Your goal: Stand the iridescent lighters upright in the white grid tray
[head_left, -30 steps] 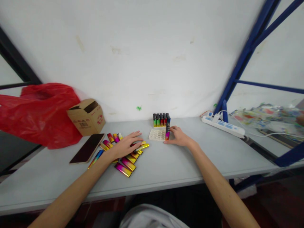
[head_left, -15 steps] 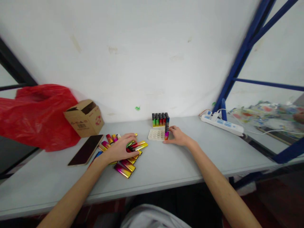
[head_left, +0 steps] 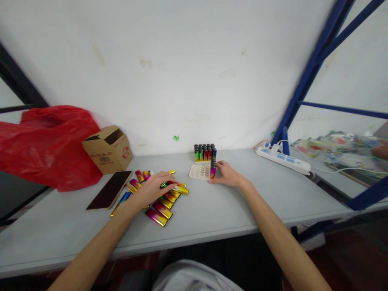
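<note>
Lighters (head_left: 156, 216) with shiny coloured bodies lie in a loose pile on the grey table (head_left: 206, 214), and the left hand (head_left: 156, 188) covers part of them. Its fingers are curved down among them, near a green one; I cannot tell if it grips any, because the hand itself hides the contact. The right hand (head_left: 226, 173) holds a short upright row (head_left: 213, 167) of lighters between thumb and fingers, at the right edge of the pale tray (head_left: 199, 172). Behind the tray, an upright block (head_left: 205, 153) of lighters stands near the wall (head_left: 194, 81).

To the left of the pile lies a dark phone (head_left: 109, 190), and behind it are an open carton (head_left: 108, 150) and a red plastic bag (head_left: 51, 147). On the right side, a white power strip (head_left: 283, 159) with cables lies beside the blue frame (head_left: 298, 97). Beyond this frame are clear plastic packets (head_left: 342, 146), perhaps wrapped goods, and another person's hand (head_left: 381, 152), which is blurred.
</note>
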`<state>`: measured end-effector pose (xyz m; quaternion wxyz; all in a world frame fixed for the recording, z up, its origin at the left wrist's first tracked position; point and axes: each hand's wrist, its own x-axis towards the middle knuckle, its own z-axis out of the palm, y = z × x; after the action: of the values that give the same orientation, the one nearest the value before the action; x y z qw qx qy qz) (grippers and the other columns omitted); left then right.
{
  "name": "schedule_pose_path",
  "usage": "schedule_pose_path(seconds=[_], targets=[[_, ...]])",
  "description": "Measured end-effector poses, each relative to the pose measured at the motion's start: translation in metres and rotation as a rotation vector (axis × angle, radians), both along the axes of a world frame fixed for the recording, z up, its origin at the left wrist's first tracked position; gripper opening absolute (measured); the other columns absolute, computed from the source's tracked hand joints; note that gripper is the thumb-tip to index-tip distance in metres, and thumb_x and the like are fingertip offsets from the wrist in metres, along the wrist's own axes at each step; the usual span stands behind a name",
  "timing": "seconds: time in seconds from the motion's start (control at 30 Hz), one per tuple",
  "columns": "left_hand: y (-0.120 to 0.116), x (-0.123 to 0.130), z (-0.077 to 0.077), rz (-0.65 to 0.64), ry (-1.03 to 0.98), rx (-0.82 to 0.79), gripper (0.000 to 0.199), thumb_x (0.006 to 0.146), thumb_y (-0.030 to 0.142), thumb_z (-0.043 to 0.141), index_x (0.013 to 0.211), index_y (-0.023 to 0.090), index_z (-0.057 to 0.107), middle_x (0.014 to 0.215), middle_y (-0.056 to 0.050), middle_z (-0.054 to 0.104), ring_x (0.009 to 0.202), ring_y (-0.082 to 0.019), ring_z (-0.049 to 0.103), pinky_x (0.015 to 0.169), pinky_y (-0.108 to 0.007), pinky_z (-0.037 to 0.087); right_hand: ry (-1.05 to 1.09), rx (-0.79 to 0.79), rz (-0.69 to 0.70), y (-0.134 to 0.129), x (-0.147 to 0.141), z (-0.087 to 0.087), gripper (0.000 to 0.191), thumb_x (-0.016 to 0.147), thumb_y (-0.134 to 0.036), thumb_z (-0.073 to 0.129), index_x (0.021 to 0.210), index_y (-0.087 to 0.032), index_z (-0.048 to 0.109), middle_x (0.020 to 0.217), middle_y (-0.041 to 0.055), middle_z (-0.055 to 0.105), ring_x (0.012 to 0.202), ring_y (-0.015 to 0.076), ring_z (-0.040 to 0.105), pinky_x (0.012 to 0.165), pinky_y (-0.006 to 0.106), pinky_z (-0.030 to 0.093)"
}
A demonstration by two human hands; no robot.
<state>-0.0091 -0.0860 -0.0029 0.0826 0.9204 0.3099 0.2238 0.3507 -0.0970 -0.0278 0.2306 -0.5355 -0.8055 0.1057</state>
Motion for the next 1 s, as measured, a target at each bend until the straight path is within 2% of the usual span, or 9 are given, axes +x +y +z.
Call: schedule_pose_path(seconds=[0.1, 0.2, 0.3, 0.5, 0.6, 0.77, 0.93, 1.0], targets=[[-0.006, 0.000, 0.006, 0.000, -0.021, 0.026, 0.028, 0.096, 0.046, 0.058, 0.102, 0.022, 0.073, 0.109, -0.007, 0.074, 0.107, -0.023, 0.066, 0.098, -0.038, 0.051, -0.006, -0.002, -0.002, -0.001, 0.000, 0.002, 0.071, 0.074, -0.061, 0.080, 0.123, -0.012, 0.064, 0.121, 0.0192, 0.059, 0.116, 0.0340, 0.057, 0.104, 0.048, 0.047], [-0.011, -0.001, 0.009, -0.045, 0.017, 0.009, 0.025, 0.093, 0.043, 0.061, 0.098, 0.022, 0.075, 0.116, -0.008, 0.072, 0.117, -0.025, 0.062, 0.105, -0.040, 0.047, -0.008, 0.004, 0.001, -0.001, -0.001, 0.002, 0.069, 0.074, -0.059, 0.080, 0.122, -0.012, 0.064, 0.120, 0.0188, 0.060, 0.116, 0.0340, 0.058, 0.103, 0.047, 0.047], [-0.011, -0.003, 0.007, -0.055, 0.049, -0.020, 0.025, 0.093, 0.038, 0.059, 0.104, 0.023, 0.075, 0.126, -0.009, 0.068, 0.126, -0.027, 0.057, 0.110, -0.043, 0.044, -0.012, 0.009, 0.007, -0.001, -0.001, 0.002, 0.067, 0.075, -0.059, 0.080, 0.121, -0.013, 0.064, 0.118, 0.0176, 0.061, 0.116, 0.0341, 0.057, 0.103, 0.047, 0.047], [-0.003, -0.005, -0.001, -0.033, 0.055, -0.027, 0.027, 0.096, 0.031, 0.053, 0.112, 0.024, 0.073, 0.126, -0.008, 0.067, 0.127, -0.026, 0.056, 0.112, -0.044, 0.043, -0.024, -0.006, -0.001, 0.001, 0.000, 0.000, 0.071, 0.075, -0.061, 0.078, 0.123, -0.011, 0.063, 0.121, 0.0192, 0.060, 0.115, 0.0337, 0.057, 0.103, 0.047, 0.046], [-0.002, -0.006, -0.003, -0.006, 0.053, -0.026, 0.028, 0.096, 0.034, 0.053, 0.110, 0.024, 0.074, 0.129, -0.009, 0.065, 0.127, -0.027, 0.056, 0.112, -0.045, 0.043, -0.022, -0.003, -0.002, 0.001, 0.001, -0.001, 0.072, 0.075, -0.063, 0.078, 0.124, -0.013, 0.063, 0.121, 0.0185, 0.060, 0.115, 0.0336, 0.057, 0.103, 0.048, 0.047], [-0.004, -0.002, -0.001, 0.008, 0.050, -0.065, 0.034, 0.099, 0.039, 0.048, 0.119, 0.025, 0.071, 0.134, -0.011, 0.061, 0.129, -0.028, 0.053, 0.114, -0.047, 0.040, -0.027, -0.007, -0.009, 0.000, 0.000, 0.000, 0.071, 0.075, -0.061, 0.079, 0.123, -0.012, 0.063, 0.120, 0.0192, 0.061, 0.116, 0.0347, 0.057, 0.103, 0.048, 0.047], [0.003, 0.003, 0.003, 0.030, 0.088, -0.093, 0.035, 0.099, 0.046, 0.045, 0.106, 0.023, 0.071, 0.128, -0.011, 0.063, 0.132, -0.028, 0.049, 0.115, -0.047, 0.038, -0.021, -0.014, -0.015, -0.001, -0.001, 0.003, 0.072, 0.075, -0.060, 0.079, 0.124, -0.011, 0.062, 0.122, 0.0197, 0.060, 0.117, 0.0334, 0.057, 0.105, 0.046, 0.046], [0.009, 0.004, 0.004, 0.046, 0.128, -0.109, 0.037, 0.097, 0.049, 0.048, 0.106, 0.023, 0.072, 0.131, -0.012, 0.061, 0.133, -0.030, 0.049, 0.115, -0.049, 0.037, -0.019, -0.023, -0.014, -0.002, -0.001, 0.003, 0.073, 0.075, -0.060, 0.079, 0.125, -0.010, 0.062, 0.123, 0.0200, 0.059, 0.119, 0.0337, 0.057, 0.105, 0.047, 0.046]])
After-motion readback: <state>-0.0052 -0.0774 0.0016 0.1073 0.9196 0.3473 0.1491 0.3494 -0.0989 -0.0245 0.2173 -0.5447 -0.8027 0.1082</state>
